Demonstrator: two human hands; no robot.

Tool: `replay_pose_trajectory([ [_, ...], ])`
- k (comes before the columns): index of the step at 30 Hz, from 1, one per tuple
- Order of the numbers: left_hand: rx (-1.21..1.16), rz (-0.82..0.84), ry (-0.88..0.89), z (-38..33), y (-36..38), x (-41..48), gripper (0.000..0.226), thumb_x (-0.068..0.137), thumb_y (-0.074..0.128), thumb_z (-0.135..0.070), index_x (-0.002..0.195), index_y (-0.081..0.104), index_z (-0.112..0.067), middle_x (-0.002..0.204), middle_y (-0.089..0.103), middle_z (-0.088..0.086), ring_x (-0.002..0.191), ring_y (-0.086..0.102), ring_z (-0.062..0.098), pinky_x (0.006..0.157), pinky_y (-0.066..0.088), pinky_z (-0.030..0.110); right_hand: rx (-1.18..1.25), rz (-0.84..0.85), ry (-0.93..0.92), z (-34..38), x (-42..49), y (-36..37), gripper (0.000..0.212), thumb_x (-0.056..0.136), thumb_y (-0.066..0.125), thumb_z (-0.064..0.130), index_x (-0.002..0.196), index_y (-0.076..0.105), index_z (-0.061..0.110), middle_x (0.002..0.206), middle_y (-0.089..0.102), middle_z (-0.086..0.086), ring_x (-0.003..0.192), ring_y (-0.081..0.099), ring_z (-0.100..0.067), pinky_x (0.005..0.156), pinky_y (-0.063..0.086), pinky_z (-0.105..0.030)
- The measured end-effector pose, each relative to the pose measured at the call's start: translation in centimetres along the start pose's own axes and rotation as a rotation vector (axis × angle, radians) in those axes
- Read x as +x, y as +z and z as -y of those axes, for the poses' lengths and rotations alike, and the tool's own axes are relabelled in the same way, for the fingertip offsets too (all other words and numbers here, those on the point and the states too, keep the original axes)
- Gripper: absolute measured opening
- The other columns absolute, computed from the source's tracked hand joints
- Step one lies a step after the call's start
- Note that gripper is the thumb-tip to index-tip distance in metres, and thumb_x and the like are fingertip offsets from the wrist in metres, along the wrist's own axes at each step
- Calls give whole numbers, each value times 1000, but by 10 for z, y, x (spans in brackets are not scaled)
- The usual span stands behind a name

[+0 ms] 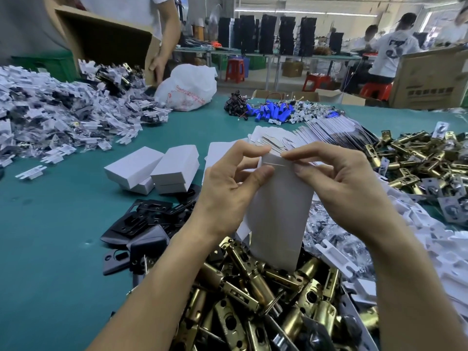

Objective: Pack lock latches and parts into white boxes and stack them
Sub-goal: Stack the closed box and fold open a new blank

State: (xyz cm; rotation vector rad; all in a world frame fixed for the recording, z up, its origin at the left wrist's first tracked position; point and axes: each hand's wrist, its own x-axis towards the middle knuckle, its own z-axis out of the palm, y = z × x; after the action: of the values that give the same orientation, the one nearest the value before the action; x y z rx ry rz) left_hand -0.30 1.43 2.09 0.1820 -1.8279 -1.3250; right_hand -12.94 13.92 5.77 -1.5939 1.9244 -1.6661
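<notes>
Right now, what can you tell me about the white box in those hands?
The box is plain white card, long and narrow, held nearly upright. The left hand and right hand pinch its top end, where a flap is bent over. Its lower end hangs over a heap of brass latches.

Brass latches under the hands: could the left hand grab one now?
Probably not yet: the left hand pinches the flat white box with the right hand. The brass latches lie uncovered below.

Left hand (pixel 228 191), right hand (pixel 342 188), both raised, pinching white box (pixel 278 214)
</notes>
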Motion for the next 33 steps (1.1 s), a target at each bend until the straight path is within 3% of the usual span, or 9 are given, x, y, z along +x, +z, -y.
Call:
replay_pose_trajectory([
  [3, 0, -26, 26, 1, 0, 1, 20, 91, 64, -20, 106, 63, -33, 96, 71, -5, 91, 69, 10, 83, 55, 34, 38, -24, -23, 1, 0, 3, 36, 92, 61, -2, 91, 73, 31, 92, 74, 9, 85, 68, -24, 78, 56, -42],
  [7, -87, -36, 57, -3, 2, 1, 22, 94, 61, -10, 110, 62, -24, 102, 73, 11, 95, 70, 17, 92, 57, 43, 131, -20, -71, 3, 0, 3, 34, 91, 62, -5, 97, 74, 27, 96, 76, 9, 88, 72, -14, 79, 59, -29],
  [10, -110, -19, 87, -7, 4, 1, 26, 96, 57, 1, 113, 60, -19, 110, 72, 9, 105, 70, 17, 98, 55, 40, 212, 13, -126, 8, 0, 8, 28, 90, 64, -3, 102, 72, 21, 101, 76, 9, 99, 71, -8, 86, 55, -22],
  [14, -131, -16, 68, -7, 5, 0, 27, 96, 56, 1, 118, 59, -14, 109, 73, 13, 105, 71, 20, 97, 56, 41, 249, -27, -124, 11, 1, 16, 23, 88, 65, -1, 98, 71, 19, 94, 76, 12, 93, 71, -5, 82, 53, -16],
  [20, -141, -10, 71, -8, 7, -1, 26, 95, 57, -4, 117, 60, -17, 108, 74, 11, 105, 72, 24, 96, 56, 45, 239, -41, -81, 11, 1, 14, 29, 89, 64, -7, 94, 72, 20, 92, 76, 10, 86, 72, -5, 78, 54, -17],
  [24, -186, 0, 66, -10, 5, 0, 24, 91, 59, -10, 113, 62, -19, 98, 76, -10, 99, 72, 8, 89, 57, 27, 271, -94, -50, 6, 0, 16, 15, 89, 66, -4, 87, 64, 11, 101, 73, -11, 99, 71, -18, 91, 57, -37],
  [27, -149, 8, 63, -10, 4, 0, 25, 94, 62, -9, 115, 62, -22, 105, 76, -5, 104, 71, 11, 91, 57, 29, 297, -94, -35, 4, 1, 13, 16, 88, 67, -3, 85, 66, 13, 100, 74, -11, 100, 71, -21, 93, 56, -43],
  [30, 8, 11, 53, -12, 3, -1, 38, 92, 64, -16, 126, 57, -31, 120, 71, 0, 114, 67, 11, 97, 56, 38, 296, -135, -29, 4, 2, 14, 17, 85, 70, 0, 85, 68, 17, 94, 75, -4, 92, 72, -16, 85, 58, -33],
  [33, 417, 159, 45, -17, 6, -5, 92, 81, 76, -50, 154, 20, -46, 144, 49, -17, 128, 48, -4, 103, 47, 23, 313, -301, -9, 5, 4, 20, 15, 86, 72, 1, 85, 66, 15, 81, 73, 2, 79, 70, -9, 75, 58, -29],
])
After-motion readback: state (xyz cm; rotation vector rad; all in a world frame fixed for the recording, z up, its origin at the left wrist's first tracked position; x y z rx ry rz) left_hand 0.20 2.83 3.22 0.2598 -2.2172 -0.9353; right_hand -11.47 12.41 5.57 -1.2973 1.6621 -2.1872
